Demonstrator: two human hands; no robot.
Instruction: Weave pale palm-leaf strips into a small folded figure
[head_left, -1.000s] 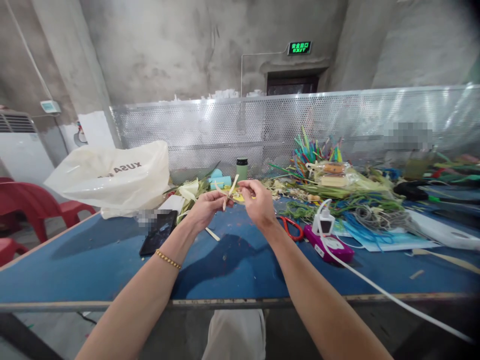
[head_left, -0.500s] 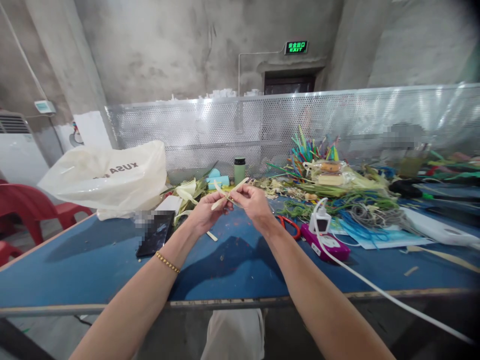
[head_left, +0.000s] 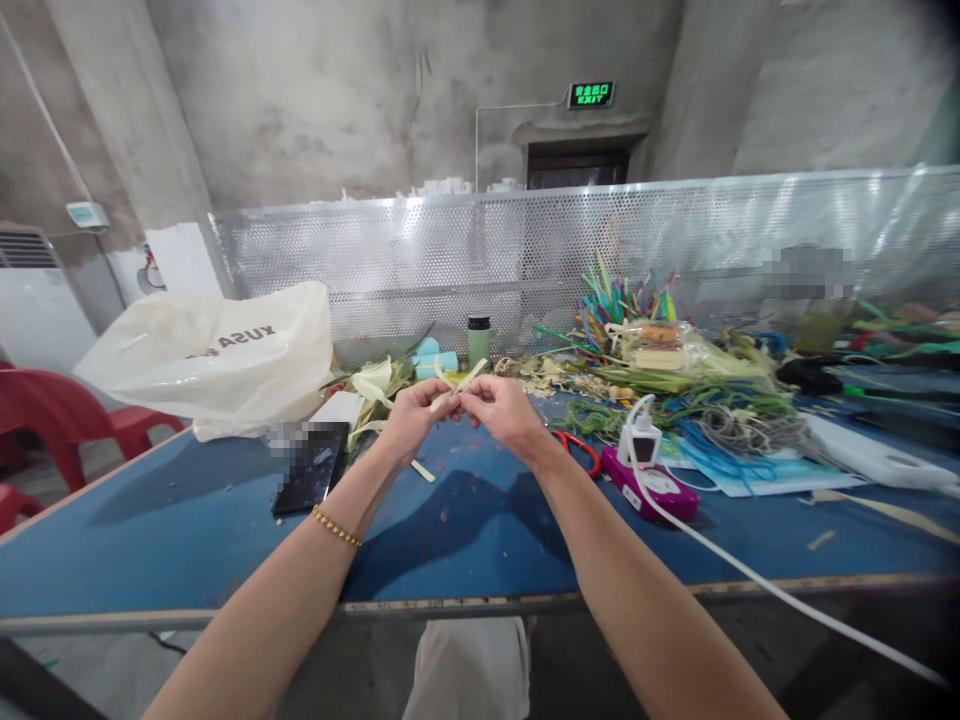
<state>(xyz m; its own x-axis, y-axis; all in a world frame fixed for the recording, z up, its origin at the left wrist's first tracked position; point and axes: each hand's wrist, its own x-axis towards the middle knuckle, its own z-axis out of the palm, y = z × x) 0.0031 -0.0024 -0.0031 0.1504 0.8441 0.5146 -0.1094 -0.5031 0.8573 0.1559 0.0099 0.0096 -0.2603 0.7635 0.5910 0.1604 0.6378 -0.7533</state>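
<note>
Pale husk strips (head_left: pixel 472 374) cross between my two hands, above the middle of the blue table (head_left: pixel 465 530). My left hand (head_left: pixel 416 412) pinches the strips from the left, its fingers closed. From the right, my right hand (head_left: pixel 499 405) grips them between thumb and fingers. The fingertips of both hands meet or nearly meet, and they hide the middle of the strips. Two strip ends stick up above the fingers. A short loose strip (head_left: pixel 423 470) lies on the table below my left hand.
A black phone (head_left: pixel 319 465) and white bag (head_left: pixel 225 350) lie left. Red scissors (head_left: pixel 585 455), a purple box (head_left: pixel 652 490) and a white cable (head_left: pixel 765 585) are right. Behind stand a green bottle (head_left: pixel 478 343) and piled husks and cords (head_left: pixel 637 385).
My hands have come closer together around the strips. The left fingers have curled in more, and less of the strips shows between the hands.
</note>
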